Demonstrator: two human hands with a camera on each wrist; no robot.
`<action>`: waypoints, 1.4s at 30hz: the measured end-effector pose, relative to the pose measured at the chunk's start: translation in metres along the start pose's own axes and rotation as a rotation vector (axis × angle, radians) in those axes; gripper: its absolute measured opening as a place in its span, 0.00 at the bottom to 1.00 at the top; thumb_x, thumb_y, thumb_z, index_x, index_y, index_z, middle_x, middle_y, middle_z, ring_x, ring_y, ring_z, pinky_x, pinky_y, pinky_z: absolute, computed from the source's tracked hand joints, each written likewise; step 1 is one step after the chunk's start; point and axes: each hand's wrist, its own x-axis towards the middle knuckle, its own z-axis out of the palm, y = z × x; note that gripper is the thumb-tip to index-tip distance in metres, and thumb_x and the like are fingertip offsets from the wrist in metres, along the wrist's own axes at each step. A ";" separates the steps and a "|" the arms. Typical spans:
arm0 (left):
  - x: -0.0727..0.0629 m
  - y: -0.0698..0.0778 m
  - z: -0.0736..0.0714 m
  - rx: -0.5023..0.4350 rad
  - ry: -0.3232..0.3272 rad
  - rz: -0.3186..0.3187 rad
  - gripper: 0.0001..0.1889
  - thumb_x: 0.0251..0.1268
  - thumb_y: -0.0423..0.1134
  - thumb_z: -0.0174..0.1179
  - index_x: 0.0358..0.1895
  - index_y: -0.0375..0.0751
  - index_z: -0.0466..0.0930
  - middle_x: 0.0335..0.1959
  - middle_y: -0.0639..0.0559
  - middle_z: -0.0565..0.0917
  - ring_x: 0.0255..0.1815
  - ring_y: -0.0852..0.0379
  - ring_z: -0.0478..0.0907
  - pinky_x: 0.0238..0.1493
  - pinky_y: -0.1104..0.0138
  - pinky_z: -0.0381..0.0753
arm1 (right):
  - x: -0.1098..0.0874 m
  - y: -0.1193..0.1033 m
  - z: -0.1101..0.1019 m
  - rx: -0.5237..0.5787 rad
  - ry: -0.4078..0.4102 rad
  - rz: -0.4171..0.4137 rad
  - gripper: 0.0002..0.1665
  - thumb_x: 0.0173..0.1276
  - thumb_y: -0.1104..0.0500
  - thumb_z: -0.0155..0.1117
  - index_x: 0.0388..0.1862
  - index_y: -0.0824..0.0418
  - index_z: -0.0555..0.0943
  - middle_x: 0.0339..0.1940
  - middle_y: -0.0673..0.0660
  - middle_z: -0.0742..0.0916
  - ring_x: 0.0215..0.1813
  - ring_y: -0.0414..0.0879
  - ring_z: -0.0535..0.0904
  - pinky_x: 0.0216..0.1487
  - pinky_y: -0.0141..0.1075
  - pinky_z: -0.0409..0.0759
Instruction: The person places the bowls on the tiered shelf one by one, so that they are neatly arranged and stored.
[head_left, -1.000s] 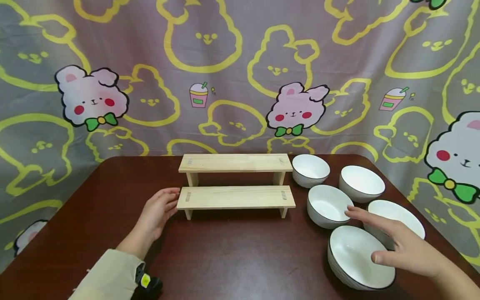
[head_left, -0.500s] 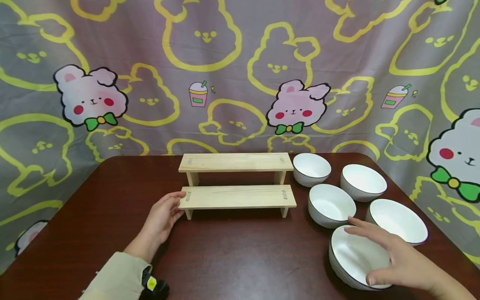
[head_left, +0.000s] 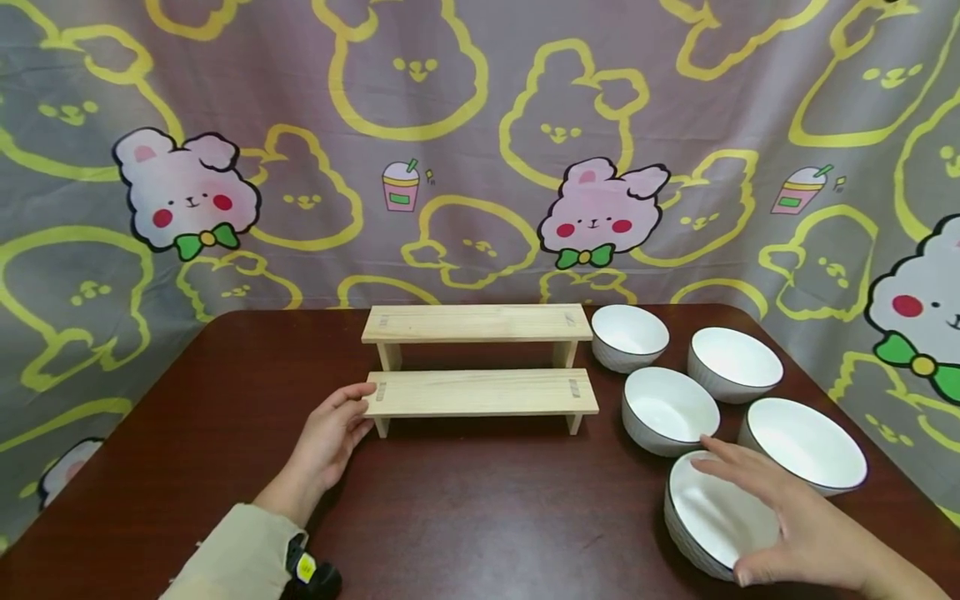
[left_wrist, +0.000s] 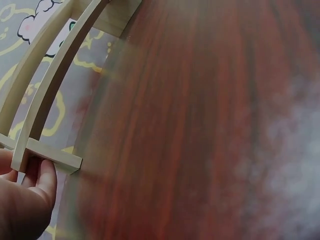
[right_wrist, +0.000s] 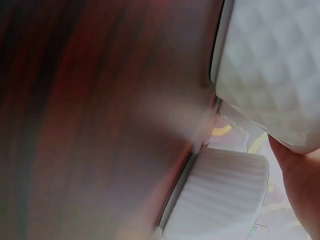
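On the left, my left hand (head_left: 327, 442) grips the left end of the low front board of a pale wooden two-step stand (head_left: 480, 393). The left wrist view has fingertips on the board's end and a digit against its short leg (left_wrist: 55, 156). My right hand (head_left: 806, 525) spans the nearest white bowl (head_left: 712, 508), thumb at the near rim and fingers at the far rim. Seen from the right wrist, this bowl's outside (right_wrist: 270, 65) has a diamond pattern, and part of the hand (right_wrist: 302, 185) shows behind its rim. The palm hides the bowl's right side.
Several more white bowls with dark rims stand around it: one bowl (head_left: 670, 410) just behind, another (head_left: 806, 442) to the right, a third (head_left: 735, 362) farther back. A smaller bowl (head_left: 628, 333) sits beside the upper step (head_left: 476, 322). A patterned curtain (head_left: 450, 150) rises behind the brown table (head_left: 480, 508).
My left hand has moved in from beside the stand and now grips its front board. My right hand has lowered from above the bowls onto the nearest bowl's rim.
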 end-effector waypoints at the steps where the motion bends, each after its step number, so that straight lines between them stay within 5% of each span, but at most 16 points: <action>1: 0.000 0.000 0.000 -0.002 0.000 -0.001 0.14 0.69 0.32 0.42 0.54 0.41 0.71 0.67 0.44 0.59 0.47 0.68 0.72 0.53 0.69 0.67 | 0.000 0.000 0.000 -0.012 -0.003 -0.003 0.55 0.37 0.37 0.75 0.64 0.62 0.70 0.69 0.62 0.66 0.72 0.39 0.52 0.61 0.17 0.46; 8: 0.001 -0.003 0.001 -0.030 0.018 -0.003 0.14 0.68 0.31 0.42 0.52 0.43 0.73 0.67 0.46 0.59 0.49 0.65 0.71 0.53 0.68 0.68 | -0.002 -0.001 -0.001 -0.073 -0.041 -0.029 0.59 0.39 0.32 0.72 0.66 0.62 0.67 0.70 0.64 0.64 0.74 0.41 0.48 0.63 0.18 0.41; 16: 0.002 -0.003 0.001 -0.032 0.024 0.005 0.14 0.68 0.31 0.42 0.52 0.43 0.73 0.67 0.46 0.59 0.51 0.63 0.70 0.53 0.68 0.68 | -0.001 -0.007 -0.003 -0.172 -0.082 0.035 0.63 0.30 0.44 0.80 0.68 0.61 0.64 0.71 0.59 0.64 0.72 0.35 0.45 0.61 0.16 0.38; 22: 0.001 -0.004 0.001 -0.020 0.030 0.006 0.15 0.68 0.32 0.42 0.55 0.40 0.71 0.68 0.46 0.58 0.53 0.60 0.69 0.59 0.62 0.64 | 0.002 -0.011 0.000 -0.216 -0.045 0.016 0.60 0.35 0.41 0.77 0.68 0.60 0.65 0.69 0.55 0.68 0.71 0.37 0.50 0.61 0.16 0.40; 26: 0.001 -0.004 0.002 -0.007 0.040 0.009 0.16 0.67 0.32 0.42 0.55 0.38 0.71 0.67 0.46 0.59 0.51 0.62 0.70 0.59 0.61 0.64 | 0.003 -0.011 0.001 -0.222 -0.030 -0.027 0.57 0.41 0.38 0.74 0.67 0.61 0.66 0.68 0.56 0.69 0.71 0.38 0.50 0.63 0.18 0.39; 42: 0.003 -0.005 0.001 0.027 0.050 0.019 0.16 0.66 0.31 0.43 0.55 0.37 0.71 0.65 0.46 0.61 0.50 0.63 0.72 0.49 0.71 0.71 | 0.013 -0.013 0.001 -0.180 -0.002 -0.091 0.57 0.37 0.38 0.75 0.65 0.65 0.67 0.66 0.59 0.71 0.71 0.41 0.54 0.65 0.20 0.41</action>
